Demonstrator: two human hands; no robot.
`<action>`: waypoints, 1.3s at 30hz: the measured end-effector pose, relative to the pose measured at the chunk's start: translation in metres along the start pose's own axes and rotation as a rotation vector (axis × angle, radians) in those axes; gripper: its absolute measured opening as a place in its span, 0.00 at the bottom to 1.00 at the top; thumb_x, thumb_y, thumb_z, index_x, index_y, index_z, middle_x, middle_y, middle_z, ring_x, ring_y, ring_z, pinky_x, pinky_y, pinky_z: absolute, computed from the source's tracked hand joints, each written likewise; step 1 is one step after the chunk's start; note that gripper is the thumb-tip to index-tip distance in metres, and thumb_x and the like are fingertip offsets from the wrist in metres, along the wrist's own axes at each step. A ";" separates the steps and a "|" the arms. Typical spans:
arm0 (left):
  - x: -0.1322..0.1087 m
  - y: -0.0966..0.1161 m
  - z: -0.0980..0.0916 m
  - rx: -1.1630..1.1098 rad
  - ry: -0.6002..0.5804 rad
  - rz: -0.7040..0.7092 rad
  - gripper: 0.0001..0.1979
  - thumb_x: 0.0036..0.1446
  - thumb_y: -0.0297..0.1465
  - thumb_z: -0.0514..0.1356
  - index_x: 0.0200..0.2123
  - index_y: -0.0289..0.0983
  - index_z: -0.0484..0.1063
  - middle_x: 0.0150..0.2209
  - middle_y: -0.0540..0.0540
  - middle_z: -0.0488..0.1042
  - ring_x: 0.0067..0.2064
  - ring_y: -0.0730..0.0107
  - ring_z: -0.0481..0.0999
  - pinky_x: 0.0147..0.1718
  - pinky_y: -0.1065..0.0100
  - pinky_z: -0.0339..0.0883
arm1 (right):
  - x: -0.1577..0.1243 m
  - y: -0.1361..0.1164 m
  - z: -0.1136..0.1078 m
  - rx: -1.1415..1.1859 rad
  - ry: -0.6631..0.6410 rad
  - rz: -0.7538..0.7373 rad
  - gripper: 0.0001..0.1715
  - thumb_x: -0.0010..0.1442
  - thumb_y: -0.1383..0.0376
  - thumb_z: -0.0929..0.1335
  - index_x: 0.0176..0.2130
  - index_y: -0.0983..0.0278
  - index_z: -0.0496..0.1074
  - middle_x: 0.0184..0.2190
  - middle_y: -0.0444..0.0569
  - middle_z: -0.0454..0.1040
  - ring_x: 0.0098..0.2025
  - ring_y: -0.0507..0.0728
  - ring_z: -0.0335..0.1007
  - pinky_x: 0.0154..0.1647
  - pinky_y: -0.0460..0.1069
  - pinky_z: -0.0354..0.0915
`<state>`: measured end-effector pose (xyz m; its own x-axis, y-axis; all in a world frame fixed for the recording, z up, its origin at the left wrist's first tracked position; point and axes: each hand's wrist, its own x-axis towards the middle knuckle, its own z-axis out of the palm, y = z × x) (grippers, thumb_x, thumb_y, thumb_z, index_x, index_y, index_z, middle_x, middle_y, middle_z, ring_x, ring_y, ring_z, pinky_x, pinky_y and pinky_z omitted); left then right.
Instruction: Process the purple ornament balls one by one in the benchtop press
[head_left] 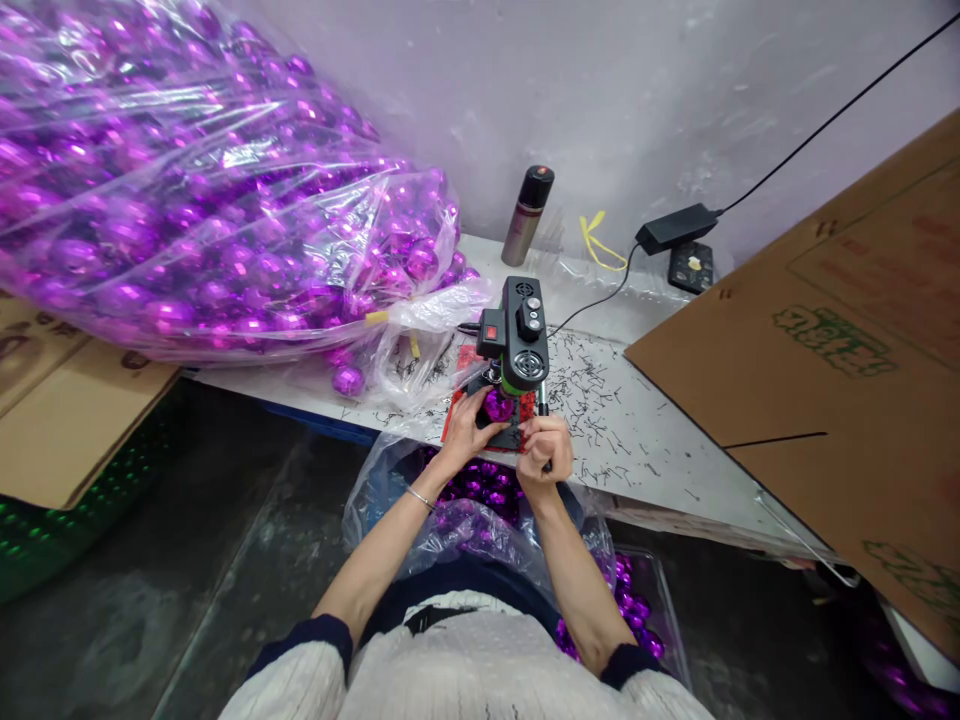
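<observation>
A shiny purple ball (499, 404) sits under the head of a small black bench machine, which looks like a mini drill press (525, 330). My left hand (466, 425) steadies the ball from the left and front, thumb and fingers pressed against it. To the right of the machine, my right hand (545, 450) is closed around a lever handle, whose black end (547, 466) shows below the fingers. Another metal spoke with a black tip (543, 400) rises just above that hand. A red base (527, 407) shows under the machine. The tool's tip is hidden by the head.
A huge clear bag of purple balls (225, 200) fills the left. Thin dark scraps (592, 400) litter the white table (660, 440). Behind stand a spray can (527, 215) and a power adapter (679, 228). A cardboard box (810, 330) leans at right. More balls (487, 482) lie in a bag below.
</observation>
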<state>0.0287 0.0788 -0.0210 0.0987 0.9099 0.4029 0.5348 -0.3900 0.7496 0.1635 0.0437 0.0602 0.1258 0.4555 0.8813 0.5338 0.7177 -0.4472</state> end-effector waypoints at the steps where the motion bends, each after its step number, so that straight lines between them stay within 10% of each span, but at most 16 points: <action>1: 0.000 0.000 0.000 -0.002 -0.003 -0.001 0.35 0.56 0.43 0.71 0.63 0.38 0.67 0.57 0.36 0.78 0.58 0.49 0.78 0.60 0.47 0.69 | 0.008 -0.005 -0.001 -0.004 0.010 0.035 0.19 0.71 0.66 0.58 0.27 0.60 0.61 0.26 0.42 0.68 0.27 0.51 0.70 0.34 0.50 0.66; 7: -0.001 0.000 0.000 0.001 0.009 0.016 0.35 0.57 0.43 0.70 0.63 0.37 0.66 0.57 0.34 0.77 0.59 0.49 0.77 0.61 0.47 0.68 | 0.049 -0.031 -0.005 0.012 0.035 0.179 0.19 0.70 0.68 0.61 0.26 0.60 0.64 0.23 0.43 0.69 0.28 0.52 0.68 0.30 0.50 0.63; 15: -0.004 0.003 0.002 0.023 0.037 0.045 0.35 0.59 0.41 0.69 0.65 0.38 0.63 0.58 0.34 0.76 0.60 0.49 0.77 0.61 0.45 0.67 | 0.037 -0.026 -0.009 -0.022 -0.012 0.145 0.19 0.69 0.68 0.62 0.26 0.61 0.67 0.25 0.45 0.72 0.30 0.53 0.71 0.32 0.50 0.66; 27: -0.121 0.020 0.001 0.228 -0.220 0.316 0.42 0.58 0.51 0.65 0.67 0.34 0.62 0.57 0.28 0.75 0.55 0.47 0.80 0.46 0.54 0.79 | 0.030 -0.016 -0.010 0.009 -0.015 0.098 0.18 0.68 0.69 0.62 0.26 0.60 0.66 0.24 0.43 0.71 0.29 0.53 0.71 0.32 0.50 0.64; 33: -0.086 0.001 -0.046 0.275 0.209 0.237 0.23 0.71 0.40 0.56 0.65 0.40 0.66 0.57 0.35 0.77 0.59 0.55 0.78 0.58 0.52 0.75 | 0.028 -0.013 -0.010 0.011 -0.022 0.087 0.18 0.67 0.70 0.63 0.25 0.61 0.66 0.24 0.44 0.72 0.29 0.53 0.71 0.33 0.50 0.64; 37: -0.026 -0.040 -0.127 0.223 0.752 -0.226 0.32 0.72 0.40 0.51 0.73 0.36 0.49 0.74 0.32 0.52 0.77 0.54 0.46 0.75 0.47 0.46 | 0.028 -0.014 -0.008 0.026 -0.022 0.073 0.17 0.67 0.71 0.63 0.26 0.61 0.67 0.26 0.44 0.73 0.29 0.52 0.71 0.33 0.49 0.63; 39: 0.005 -0.060 -0.158 0.153 0.786 -0.596 0.34 0.74 0.41 0.44 0.75 0.31 0.39 0.77 0.32 0.42 0.78 0.56 0.35 0.75 0.49 0.38 | 0.028 -0.016 -0.007 0.034 -0.018 0.076 0.16 0.67 0.71 0.63 0.26 0.61 0.67 0.26 0.44 0.73 0.29 0.52 0.71 0.33 0.49 0.63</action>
<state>-0.1361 0.0841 0.0188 -0.7752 0.5769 0.2574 0.4239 0.1729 0.8891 0.1646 0.0418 0.0932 0.1496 0.5188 0.8417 0.4946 0.6979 -0.5181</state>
